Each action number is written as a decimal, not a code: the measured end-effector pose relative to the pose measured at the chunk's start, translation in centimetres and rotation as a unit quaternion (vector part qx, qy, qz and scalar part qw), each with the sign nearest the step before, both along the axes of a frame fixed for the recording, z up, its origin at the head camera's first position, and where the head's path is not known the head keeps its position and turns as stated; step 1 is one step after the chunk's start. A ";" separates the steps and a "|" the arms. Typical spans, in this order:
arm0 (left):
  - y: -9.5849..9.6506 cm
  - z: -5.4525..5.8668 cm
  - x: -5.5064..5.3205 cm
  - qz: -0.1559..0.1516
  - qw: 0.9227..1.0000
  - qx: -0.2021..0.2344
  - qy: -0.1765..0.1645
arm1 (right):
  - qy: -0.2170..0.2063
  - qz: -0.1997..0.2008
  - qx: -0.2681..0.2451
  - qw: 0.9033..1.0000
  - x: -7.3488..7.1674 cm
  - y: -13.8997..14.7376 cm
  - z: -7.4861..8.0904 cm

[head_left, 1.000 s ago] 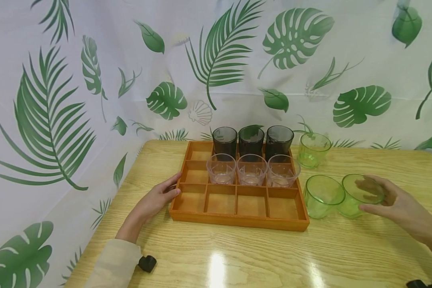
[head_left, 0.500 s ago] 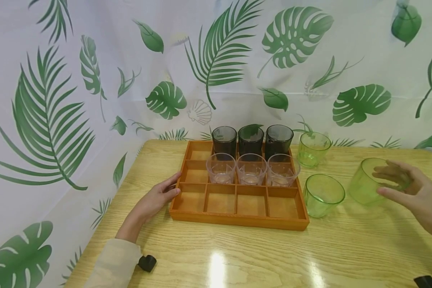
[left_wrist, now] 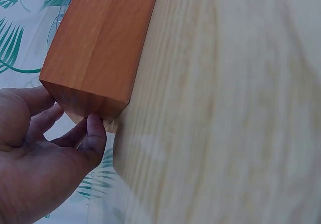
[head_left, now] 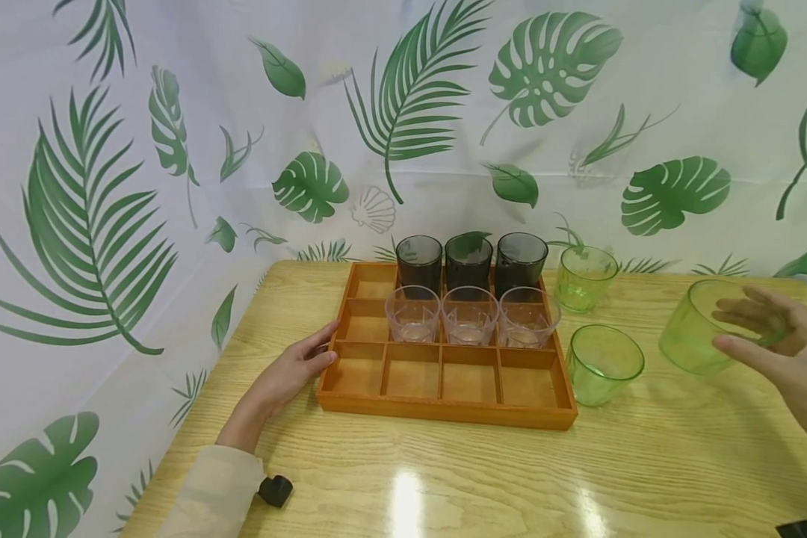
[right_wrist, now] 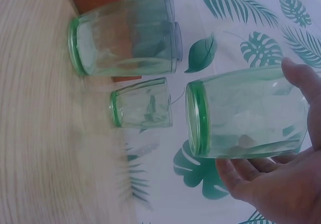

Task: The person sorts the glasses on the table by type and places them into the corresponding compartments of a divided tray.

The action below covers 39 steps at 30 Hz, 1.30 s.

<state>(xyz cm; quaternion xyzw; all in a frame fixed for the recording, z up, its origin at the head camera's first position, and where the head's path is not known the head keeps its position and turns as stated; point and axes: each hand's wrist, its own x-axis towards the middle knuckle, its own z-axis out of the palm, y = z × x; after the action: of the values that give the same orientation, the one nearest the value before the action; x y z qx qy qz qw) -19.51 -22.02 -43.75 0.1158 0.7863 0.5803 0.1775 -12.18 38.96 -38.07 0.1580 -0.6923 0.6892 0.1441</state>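
Note:
A transparent green glass [head_left: 689, 336] is lifted above the table in my right hand [head_left: 783, 347], thumb on one side and fingers on the other. The right wrist view shows this glass [right_wrist: 246, 116] with its thick base off the tabletop. My left hand [head_left: 289, 381] touches the left side wall of a wooden compartment tray [head_left: 444, 415]; in the left wrist view its fingertips meet the tray's end [left_wrist: 85, 96]. Three dark grey glasses [head_left: 468, 265] stand in the tray's back row. Three clear glasses [head_left: 469, 321] occupy the middle row. The front-row compartments hold nothing.
To the right of the tray, a second green glass [head_left: 605, 366] stands near its front corner, and another green glass [head_left: 586, 280] stands farther back. The wooden table [head_left: 477, 478] ends at a white leaf-print cloth [head_left: 444, 149] hanging behind and to the left.
My right hand has raised the green glass and carried it right and slightly back, away from the other front green glass. The left hand and the tray stay in place.

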 end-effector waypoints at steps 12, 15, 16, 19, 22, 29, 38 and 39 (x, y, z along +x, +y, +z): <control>-0.1 -0.2 -0.1 -0.004 1.000 0.011 -0.004 | -0.014 -0.074 0.035 0.997 0.5 -2.1 1.5; -0.1 -0.2 -0.1 -0.005 1.000 0.007 -0.003 | -0.023 -0.079 0.059 0.995 0.5 -2.6 2.0; -0.1 -0.2 -0.1 -0.006 1.000 0.006 -0.003 | -0.025 -0.077 0.064 0.995 0.5 -2.8 2.1; -0.1 -0.1 -0.1 -0.005 1.000 0.003 -0.001 | -0.031 -0.068 0.067 0.995 0.5 -3.2 2.4; -0.1 -0.1 -0.1 -0.005 1.000 0.002 0.000 | -0.040 -0.090 0.126 0.987 0.6 -3.6 2.7; -0.1 0.0 0.0 -0.001 1.000 0.000 0.001 | -0.057 -0.101 0.213 0.970 0.4 -4.7 3.2; -0.1 -0.1 -0.1 0.000 1.000 0.002 -0.001 | -0.064 -0.064 0.206 0.974 -0.2 -6.6 3.4; -0.1 -0.1 -0.1 0.000 1.000 0.003 -0.001 | -0.066 -0.063 0.204 0.975 -0.3 -6.9 3.4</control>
<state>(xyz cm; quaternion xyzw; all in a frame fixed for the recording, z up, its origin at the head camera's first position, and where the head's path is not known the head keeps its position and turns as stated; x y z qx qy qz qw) -19.57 -22.08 -43.83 0.1156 0.7845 0.5826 0.1782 -12.48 32.07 -34.69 0.0945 -0.8347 0.5320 0.1060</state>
